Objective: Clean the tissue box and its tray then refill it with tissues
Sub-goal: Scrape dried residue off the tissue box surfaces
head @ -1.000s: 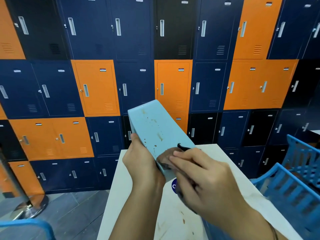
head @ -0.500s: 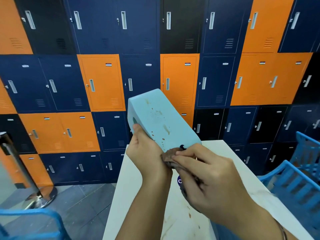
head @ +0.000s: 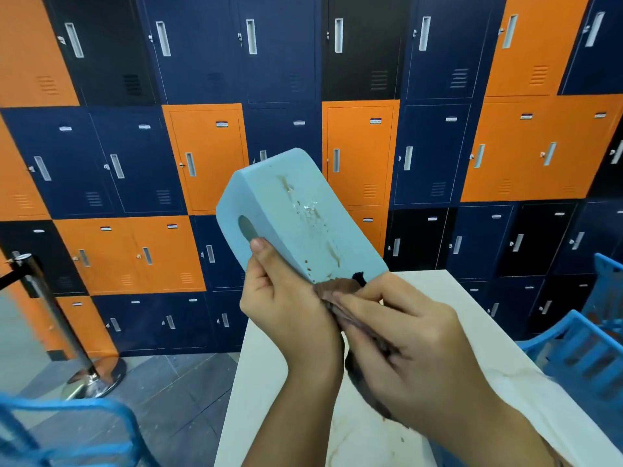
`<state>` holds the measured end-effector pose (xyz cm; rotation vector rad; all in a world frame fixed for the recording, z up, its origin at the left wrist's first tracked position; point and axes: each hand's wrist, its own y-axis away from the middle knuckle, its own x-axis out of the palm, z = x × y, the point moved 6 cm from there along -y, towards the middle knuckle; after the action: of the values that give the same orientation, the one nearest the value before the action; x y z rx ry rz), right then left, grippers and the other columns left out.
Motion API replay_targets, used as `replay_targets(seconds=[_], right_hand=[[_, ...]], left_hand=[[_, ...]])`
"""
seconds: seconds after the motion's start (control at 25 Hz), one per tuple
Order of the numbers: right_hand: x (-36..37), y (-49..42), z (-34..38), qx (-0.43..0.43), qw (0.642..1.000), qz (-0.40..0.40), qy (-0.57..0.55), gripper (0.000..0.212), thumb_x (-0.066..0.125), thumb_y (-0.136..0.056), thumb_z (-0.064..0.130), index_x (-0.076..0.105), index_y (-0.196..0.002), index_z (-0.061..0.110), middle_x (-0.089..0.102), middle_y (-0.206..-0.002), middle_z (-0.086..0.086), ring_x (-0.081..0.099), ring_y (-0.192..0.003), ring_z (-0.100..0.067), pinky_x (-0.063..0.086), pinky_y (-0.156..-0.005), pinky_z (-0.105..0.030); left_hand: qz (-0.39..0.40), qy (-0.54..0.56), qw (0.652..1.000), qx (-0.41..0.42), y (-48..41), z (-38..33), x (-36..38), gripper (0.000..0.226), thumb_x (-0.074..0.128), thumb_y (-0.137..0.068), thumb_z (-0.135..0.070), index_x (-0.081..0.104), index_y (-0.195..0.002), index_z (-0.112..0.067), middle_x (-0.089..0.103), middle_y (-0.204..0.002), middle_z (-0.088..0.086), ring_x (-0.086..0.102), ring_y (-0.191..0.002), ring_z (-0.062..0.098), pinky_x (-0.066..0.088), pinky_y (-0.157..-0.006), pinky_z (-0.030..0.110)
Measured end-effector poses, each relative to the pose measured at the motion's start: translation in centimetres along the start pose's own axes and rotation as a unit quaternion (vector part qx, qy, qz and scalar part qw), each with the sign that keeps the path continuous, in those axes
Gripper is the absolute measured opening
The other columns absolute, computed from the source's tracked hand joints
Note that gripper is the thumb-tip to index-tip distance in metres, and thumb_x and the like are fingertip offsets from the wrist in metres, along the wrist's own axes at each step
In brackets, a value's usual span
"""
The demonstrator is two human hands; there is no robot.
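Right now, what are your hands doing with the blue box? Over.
Left hand grips tissue box, tilted above table. Right hand holds brown cloth against its near end. Stains on its face. Nothing blocking.

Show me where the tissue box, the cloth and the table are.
tissue box (head: 296,224): head view, its stained broad face.
cloth (head: 337,287): head view, the bunched part at the box's lower edge.
table (head: 263,382): head view, bare top left of the arms.
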<state>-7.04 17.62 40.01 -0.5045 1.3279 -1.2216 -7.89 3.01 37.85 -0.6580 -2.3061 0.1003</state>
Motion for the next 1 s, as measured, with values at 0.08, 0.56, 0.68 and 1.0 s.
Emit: replay_targets(seconds=[0.08, 0.56, 0.68, 1.0], right_hand=[[-0.2, -0.1, -0.3, 0.009, 1.000, -0.005, -0.005, 0.022, 0.061, -0.097, 0.021, 0.078, -0.112, 0.021, 0.064, -0.095, 0.009, 0.062, -0.074, -0.012, 0.052, -0.062, -0.033], [-0.8, 0.3, 1.4, -0.033, 0.999, -0.027, 0.027, 0.021, 0.066, -0.096, 0.013, 0.077, -0.113, 0.015, 0.068, -0.095, 0.002, 0.065, -0.076, -0.015, 0.054, -0.060, -0.036], [-1.0, 0.6, 1.6, -0.050, 0.997, -0.030, 0.056, 0.020, 0.067, -0.095, 0.013, 0.078, -0.111, 0.013, 0.069, -0.095, 0.002, 0.066, -0.075, -0.014, 0.055, -0.059, -0.034], [-1.8, 1.3, 1.1, -0.059, 0.995, -0.014, 0.079, 0.024, 0.056, -0.101, 0.021, 0.077, -0.112, 0.019, 0.070, -0.097, 0.005, 0.067, -0.072, -0.015, 0.054, -0.054, -0.033]], left_hand=[[-0.006, -0.007, 1.000, -0.002, 0.0, -0.1, -0.2, 0.045, 0.046, -0.108, -0.040, 0.066, -0.082, -0.011, 0.075, -0.078, 0.001, 0.070, -0.071, 0.016, 0.054, -0.061, 0.031], [0.068, -0.045, 0.996, -0.021, 1.9, 0.0, 0.4, 0.049, 0.044, -0.107, -0.043, 0.064, -0.086, -0.003, 0.076, -0.082, 0.013, 0.072, -0.079, 0.037, 0.060, -0.071, 0.050], [0.071, -0.049, 0.996, -0.027, 2.4, 0.2, 0.2, 0.050, 0.045, -0.106, -0.044, 0.062, -0.083, -0.003, 0.073, -0.078, 0.015, 0.069, -0.078, 0.043, 0.058, -0.069, 0.051], [0.078, -0.043, 0.995, -0.042, 2.4, 0.8, 0.7, 0.049, 0.045, -0.106, -0.044, 0.063, -0.084, -0.004, 0.074, -0.080, 0.013, 0.068, -0.071, 0.026, 0.056, -0.065, 0.043]])
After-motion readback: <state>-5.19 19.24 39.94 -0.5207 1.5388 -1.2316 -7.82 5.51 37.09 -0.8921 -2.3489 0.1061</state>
